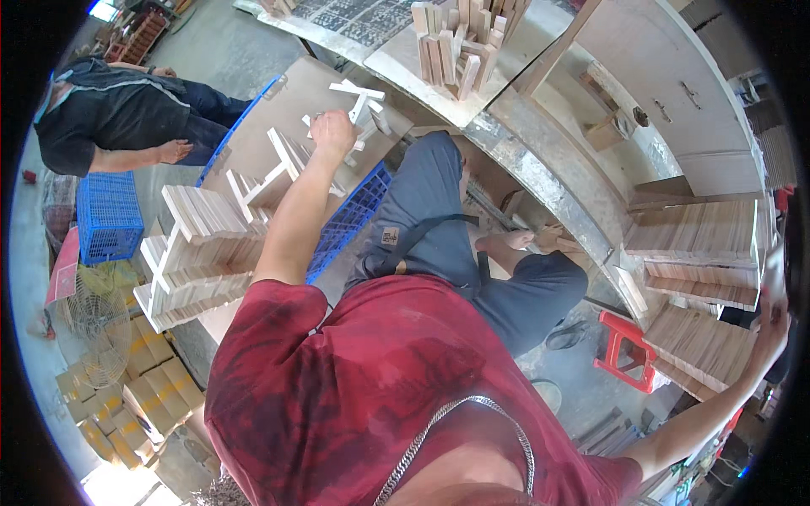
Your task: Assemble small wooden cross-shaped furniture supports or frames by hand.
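Note:
My left hand [333,133] is closed, knuckles up, over the cardboard-covered stand on the left. Right beside it lies a loose heap of pale wooden strips [364,110]; whatever its fingers hold is hidden. Nearer along the same stand are upright stacks of wooden slats [207,215], with more slats [289,156] leaning near my forearm. Far out to the right, my right hand [773,295] reaches to the outer end of a stack of wooden slats [696,232]. Its fingers are squeezed and blurred at the picture's rim. Another slat stack [700,341] sits just below.
A worktable with a worn metal edge [540,164] curves before my knees, bearing bundled wood pieces [460,51]. A red stool [624,352] stands at the right. Leftward are another person [118,118], a blue crate [110,218], a fan [97,316] and cartons [156,396].

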A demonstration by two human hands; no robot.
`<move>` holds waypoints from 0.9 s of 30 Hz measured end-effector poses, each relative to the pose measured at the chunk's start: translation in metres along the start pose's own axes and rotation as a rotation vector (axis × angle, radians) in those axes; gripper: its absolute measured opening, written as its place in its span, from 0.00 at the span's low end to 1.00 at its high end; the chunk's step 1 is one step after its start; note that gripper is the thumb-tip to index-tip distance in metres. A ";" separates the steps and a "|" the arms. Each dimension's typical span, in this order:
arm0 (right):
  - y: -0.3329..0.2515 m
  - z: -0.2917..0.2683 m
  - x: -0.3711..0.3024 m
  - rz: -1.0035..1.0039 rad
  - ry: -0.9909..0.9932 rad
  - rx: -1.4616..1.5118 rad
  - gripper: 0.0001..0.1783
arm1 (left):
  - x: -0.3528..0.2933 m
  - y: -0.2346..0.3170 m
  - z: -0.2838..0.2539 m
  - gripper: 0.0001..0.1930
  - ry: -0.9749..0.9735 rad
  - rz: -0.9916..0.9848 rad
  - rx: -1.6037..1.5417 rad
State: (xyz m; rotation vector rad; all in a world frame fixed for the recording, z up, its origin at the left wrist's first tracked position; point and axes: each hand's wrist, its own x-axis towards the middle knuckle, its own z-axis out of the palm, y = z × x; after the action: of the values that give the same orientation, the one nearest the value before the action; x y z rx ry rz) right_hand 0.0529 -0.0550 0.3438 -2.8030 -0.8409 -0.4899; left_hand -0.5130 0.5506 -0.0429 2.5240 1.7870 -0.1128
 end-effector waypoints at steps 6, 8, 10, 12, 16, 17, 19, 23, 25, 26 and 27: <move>-0.123 0.051 -0.173 -0.024 0.022 0.770 0.20 | 0.034 -0.006 0.011 0.18 0.072 -0.139 -0.253; -0.193 0.121 -0.202 0.032 -0.129 0.738 0.22 | 0.020 -0.039 -0.013 0.12 0.238 -0.045 -0.791; -0.251 0.194 -0.212 0.072 -0.370 1.138 0.18 | -0.035 -0.009 -0.091 0.11 0.647 0.063 -1.060; -0.301 0.237 -0.214 -0.015 -0.577 1.300 0.14 | -0.082 0.015 -0.137 0.06 0.589 0.211 -1.269; -0.346 0.238 -0.222 0.138 -0.913 1.487 0.10 | -0.159 0.085 -0.151 0.11 0.091 0.869 -1.029; -0.349 0.238 -0.227 0.155 -0.920 1.569 0.11 | -0.169 0.103 -0.148 0.12 -0.065 0.927 -1.084; -0.347 0.236 -0.237 0.102 -0.814 1.551 0.11 | -0.171 0.130 -0.132 0.11 -0.122 1.052 -0.998; -0.339 0.223 -0.239 0.117 -0.691 1.612 0.14 | -0.162 0.162 -0.117 0.10 -0.593 0.863 -1.244; -0.333 0.225 -0.241 0.142 -0.717 1.628 0.13 | -0.151 0.174 -0.109 0.10 -0.734 0.863 -1.300; -0.334 0.223 -0.239 0.170 -0.694 1.633 0.12 | -0.145 0.180 -0.105 0.10 -0.816 0.855 -1.339; -0.335 0.223 -0.238 0.198 -0.671 1.638 0.11 | -0.142 0.184 -0.101 0.11 -0.898 0.845 -1.375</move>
State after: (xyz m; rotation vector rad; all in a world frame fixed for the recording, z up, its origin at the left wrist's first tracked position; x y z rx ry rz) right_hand -0.2638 0.1589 0.0747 -1.3626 -0.5422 0.8640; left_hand -0.3833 0.3646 0.0696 1.4815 0.1387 0.0294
